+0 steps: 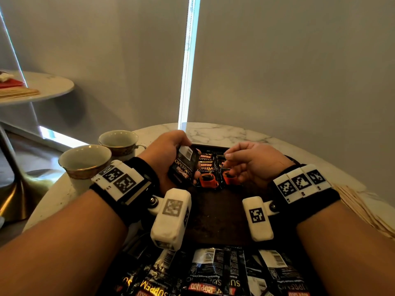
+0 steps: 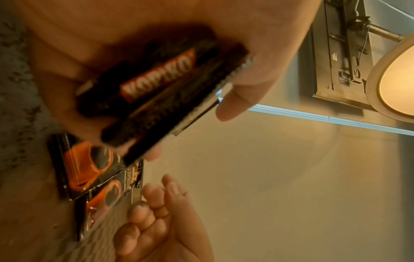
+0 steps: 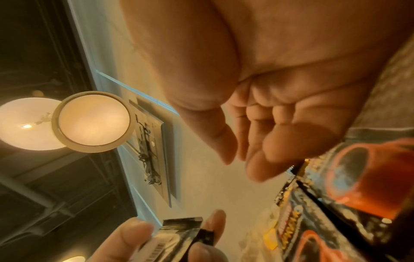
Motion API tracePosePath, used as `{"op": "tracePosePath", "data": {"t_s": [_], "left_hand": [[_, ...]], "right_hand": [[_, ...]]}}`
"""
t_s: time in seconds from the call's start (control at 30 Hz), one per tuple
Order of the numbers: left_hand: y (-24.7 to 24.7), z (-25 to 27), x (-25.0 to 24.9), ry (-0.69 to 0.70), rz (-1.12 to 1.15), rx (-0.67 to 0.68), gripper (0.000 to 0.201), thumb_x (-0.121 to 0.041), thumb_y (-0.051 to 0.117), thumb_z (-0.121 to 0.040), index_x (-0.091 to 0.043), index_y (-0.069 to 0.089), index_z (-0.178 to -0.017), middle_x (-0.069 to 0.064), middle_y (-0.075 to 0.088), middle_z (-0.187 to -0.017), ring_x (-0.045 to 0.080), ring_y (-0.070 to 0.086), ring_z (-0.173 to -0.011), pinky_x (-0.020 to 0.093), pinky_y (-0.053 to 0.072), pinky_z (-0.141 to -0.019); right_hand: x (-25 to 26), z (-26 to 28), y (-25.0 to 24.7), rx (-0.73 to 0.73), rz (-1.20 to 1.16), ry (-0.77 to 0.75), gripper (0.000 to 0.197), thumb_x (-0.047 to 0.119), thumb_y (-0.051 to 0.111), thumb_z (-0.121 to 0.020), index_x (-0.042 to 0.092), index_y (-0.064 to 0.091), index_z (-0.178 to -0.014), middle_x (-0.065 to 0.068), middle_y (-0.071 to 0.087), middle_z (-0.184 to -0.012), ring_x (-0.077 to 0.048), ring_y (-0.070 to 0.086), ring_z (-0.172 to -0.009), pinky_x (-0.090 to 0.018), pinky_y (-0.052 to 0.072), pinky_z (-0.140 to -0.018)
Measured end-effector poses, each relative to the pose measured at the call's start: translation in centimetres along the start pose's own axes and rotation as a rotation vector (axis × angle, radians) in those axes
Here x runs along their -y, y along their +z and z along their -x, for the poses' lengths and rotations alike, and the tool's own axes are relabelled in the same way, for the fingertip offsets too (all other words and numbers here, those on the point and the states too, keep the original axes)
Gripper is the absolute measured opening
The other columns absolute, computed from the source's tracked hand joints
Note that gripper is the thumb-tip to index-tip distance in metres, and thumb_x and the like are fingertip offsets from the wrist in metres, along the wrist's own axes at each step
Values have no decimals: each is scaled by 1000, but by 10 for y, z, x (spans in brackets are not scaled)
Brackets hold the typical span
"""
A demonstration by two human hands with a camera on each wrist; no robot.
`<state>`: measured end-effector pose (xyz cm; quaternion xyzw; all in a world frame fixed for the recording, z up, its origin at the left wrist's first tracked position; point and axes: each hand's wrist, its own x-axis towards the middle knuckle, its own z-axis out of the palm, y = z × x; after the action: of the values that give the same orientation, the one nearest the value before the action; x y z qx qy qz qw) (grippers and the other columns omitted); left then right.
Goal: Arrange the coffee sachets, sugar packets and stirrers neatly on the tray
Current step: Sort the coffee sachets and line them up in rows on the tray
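Black coffee sachets (image 1: 184, 165): small stack in our left hand (image 1: 164, 154), grip curled round it. Right hand (image 1: 252, 162) loosely curled, apparently empty. Two sachets (image 1: 207, 171) on tray (image 1: 213, 218); next goes alongside, edges aligned.

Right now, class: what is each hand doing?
Left hand: grips coffee sachets.
Right hand: holds nothing, fingers loosely curled above the sachets on the tray.
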<state>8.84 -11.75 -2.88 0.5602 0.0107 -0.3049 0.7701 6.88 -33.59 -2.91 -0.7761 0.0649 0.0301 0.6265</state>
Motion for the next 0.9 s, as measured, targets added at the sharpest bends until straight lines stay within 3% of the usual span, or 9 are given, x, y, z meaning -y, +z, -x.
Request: {"op": "tracePosePath", "data": {"t_s": [0.13,0.27,0.37,0.5,0.67,0.73,0.9], "left_hand": [[2,-1,0,77,128,62,46,-22,40,-78,-3,59,-115,18,60,-80,29,57,-62,35,50,-62],[3,0,0,163,129,63,38,-13,40,-90,-7,65,-118,24,69,-99,37,68,-80,45,57,-70],[3,-1,-2,215,117,41,33,-7,43,-94,-11,68,-115,22,69,-108,38,69,-84,44,59,-64],[2,-7,-2,280,127,17,34,1,45,-92,-13,68,-113,23,68,-114,39,71,-84,48,59,-66],[2,-8,-3,194,75,58,37,-1,45,-95,-13,60,-127,22,64,-115,36,69,-83,42,59,-57],[2,-7,-3,190,76,62,35,0,45,-96,-12,60,-125,22,63,-114,35,69,-81,41,58,-56],[2,-8,-2,190,79,65,28,2,47,-95,-12,62,-114,22,65,-109,33,72,-73,41,59,-56]], "right_hand": [[11,3,4,43,-21,-204,19,-5,67,-85,14,71,-86,-1,67,-71,-14,52,-53,-20,40,-38],[18,12,5,167,65,-341,42,-13,63,-81,27,77,-84,-3,64,-81,-10,57,-59,-23,45,-52],[17,13,6,202,45,-329,48,-16,57,-80,27,78,-82,-3,64,-84,-16,59,-70,-28,47,-58],[14,11,6,158,7,-316,49,-19,60,-81,26,80,-80,-9,62,-87,-23,57,-74,-27,47,-56],[14,16,10,149,11,-353,39,-10,71,-76,23,79,-95,-26,63,-102,-27,62,-84,-27,51,-61],[14,18,11,167,-32,-345,35,-12,70,-76,16,79,-94,-24,69,-101,-25,68,-82,-28,56,-64],[14,19,14,161,1,-348,33,-10,72,-73,20,81,-84,-14,73,-85,-26,68,-81,-45,57,-84]]}}
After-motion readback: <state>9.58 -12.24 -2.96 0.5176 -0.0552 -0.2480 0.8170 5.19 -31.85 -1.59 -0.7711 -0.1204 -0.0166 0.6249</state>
